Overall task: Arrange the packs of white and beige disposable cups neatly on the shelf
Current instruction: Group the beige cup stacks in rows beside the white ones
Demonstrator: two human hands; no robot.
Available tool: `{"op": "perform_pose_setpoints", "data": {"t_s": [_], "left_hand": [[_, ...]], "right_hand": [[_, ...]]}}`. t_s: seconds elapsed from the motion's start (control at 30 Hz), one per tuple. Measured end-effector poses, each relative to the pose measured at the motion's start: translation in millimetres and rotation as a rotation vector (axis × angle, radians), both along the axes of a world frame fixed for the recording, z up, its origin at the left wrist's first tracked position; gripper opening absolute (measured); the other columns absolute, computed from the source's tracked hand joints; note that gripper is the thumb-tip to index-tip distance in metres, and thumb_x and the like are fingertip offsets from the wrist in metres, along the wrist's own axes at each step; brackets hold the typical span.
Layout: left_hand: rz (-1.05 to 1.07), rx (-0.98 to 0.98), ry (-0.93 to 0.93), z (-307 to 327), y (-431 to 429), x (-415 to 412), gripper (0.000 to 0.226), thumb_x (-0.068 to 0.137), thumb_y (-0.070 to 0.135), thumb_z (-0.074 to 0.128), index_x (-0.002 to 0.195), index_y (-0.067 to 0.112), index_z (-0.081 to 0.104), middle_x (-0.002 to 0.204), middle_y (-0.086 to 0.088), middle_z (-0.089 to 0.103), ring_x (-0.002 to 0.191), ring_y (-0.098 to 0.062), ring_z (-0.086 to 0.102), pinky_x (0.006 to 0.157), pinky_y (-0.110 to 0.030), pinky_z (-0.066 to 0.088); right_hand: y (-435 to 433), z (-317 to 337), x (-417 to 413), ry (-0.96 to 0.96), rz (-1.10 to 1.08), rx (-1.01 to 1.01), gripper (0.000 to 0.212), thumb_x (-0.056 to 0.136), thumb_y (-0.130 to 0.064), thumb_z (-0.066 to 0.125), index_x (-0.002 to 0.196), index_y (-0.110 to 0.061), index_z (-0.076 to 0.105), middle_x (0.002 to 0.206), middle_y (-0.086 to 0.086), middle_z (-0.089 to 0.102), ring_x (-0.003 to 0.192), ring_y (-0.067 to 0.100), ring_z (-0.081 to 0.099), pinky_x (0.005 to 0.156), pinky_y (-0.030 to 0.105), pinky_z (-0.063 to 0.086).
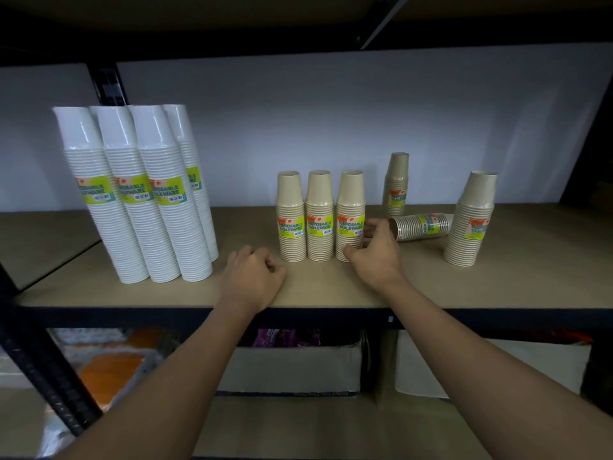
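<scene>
Several tall white cup packs stand close together at the left of the wooden shelf. Three beige cup packs stand in a row at the middle: left, middle and right. My right hand grips the lower right side of the rightmost one, thumb in front and fingers behind. Another beige pack stands further back. One beige pack lies on its side just right of my hand. A last beige pack stands at the far right. My left hand rests as a fist on the shelf.
A white back wall closes the shelf. Black metal uprights frame the left side. Bare board lies between the white and beige groups. The lower shelf holds white boxes and orange packages.
</scene>
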State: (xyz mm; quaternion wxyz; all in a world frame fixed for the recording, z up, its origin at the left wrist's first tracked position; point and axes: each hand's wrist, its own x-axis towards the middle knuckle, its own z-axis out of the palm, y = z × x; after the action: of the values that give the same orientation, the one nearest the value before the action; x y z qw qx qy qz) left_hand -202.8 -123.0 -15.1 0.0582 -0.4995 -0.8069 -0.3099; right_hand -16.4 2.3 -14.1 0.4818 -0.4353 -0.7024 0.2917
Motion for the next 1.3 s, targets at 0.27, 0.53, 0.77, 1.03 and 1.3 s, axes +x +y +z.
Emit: {"op": "perform_pose_setpoints", "data": {"t_s": [0.27,0.53,0.77,1.03,1.3], "left_hand": [[-0.001,-0.017,-0.007,1.1,-1.7,0.5,0.018,0.084,0.034,0.057,0.087,0.017,0.064,0.102,-0.006,0.058,0.104,-0.031,0.048,0.090,-0.037,0.042],[-0.001,-0.001,-0.007,-0.1,-1.5,0.0,0.017,0.083,0.034,0.057,0.084,0.017,0.063,0.101,-0.007,0.059,0.103,-0.032,0.049,0.091,-0.038,0.043],[-0.006,0.005,-0.013,0.2,-2.1,0.6,0.015,0.083,0.034,0.057,0.082,0.020,0.061,0.100,-0.005,0.058,0.103,-0.030,0.049,0.089,-0.038,0.045],[-0.055,0.031,0.007,3.8,-9.6,10.4,0.016,0.084,0.032,0.060,0.084,0.016,0.064,0.095,-0.006,0.059,0.101,-0.031,0.052,0.086,-0.037,0.045],[-0.285,0.136,-0.029,12.9,11.5,85.6,0.013,0.080,0.030,0.063,0.084,0.018,0.068,0.093,0.000,0.060,0.095,-0.022,0.056,0.084,-0.036,0.047]], "right_hand": [[4.2,-1.3,-2.1,-0.012,0.010,0.019,0.059,0.076,-0.017,0.080,0.124,-0.013,0.047,0.125,0.006,0.061,0.112,0.020,0.062,0.097,0.044,0.052],[4.8,-1.3,-2.1,-0.016,-0.002,0.028,0.060,0.075,-0.020,0.082,0.124,-0.012,0.047,0.125,0.007,0.061,0.110,0.020,0.063,0.095,0.043,0.053],[1.1,1.2,-0.6,-0.005,-0.016,0.005,0.065,0.074,-0.020,0.083,0.126,-0.011,0.047,0.124,0.008,0.059,0.111,0.022,0.061,0.095,0.042,0.052],[-17.9,4.8,27.7,0.094,-0.091,-0.036,0.038,0.079,-0.027,0.074,0.110,-0.023,0.052,0.105,0.000,0.061,0.097,0.020,0.064,0.089,0.039,0.052],[-24.5,14.5,102.3,0.171,-0.249,-0.046,0.016,0.084,-0.023,0.069,0.097,-0.020,0.059,0.070,-0.008,0.058,0.073,0.012,0.060,0.077,0.031,0.049]]}}
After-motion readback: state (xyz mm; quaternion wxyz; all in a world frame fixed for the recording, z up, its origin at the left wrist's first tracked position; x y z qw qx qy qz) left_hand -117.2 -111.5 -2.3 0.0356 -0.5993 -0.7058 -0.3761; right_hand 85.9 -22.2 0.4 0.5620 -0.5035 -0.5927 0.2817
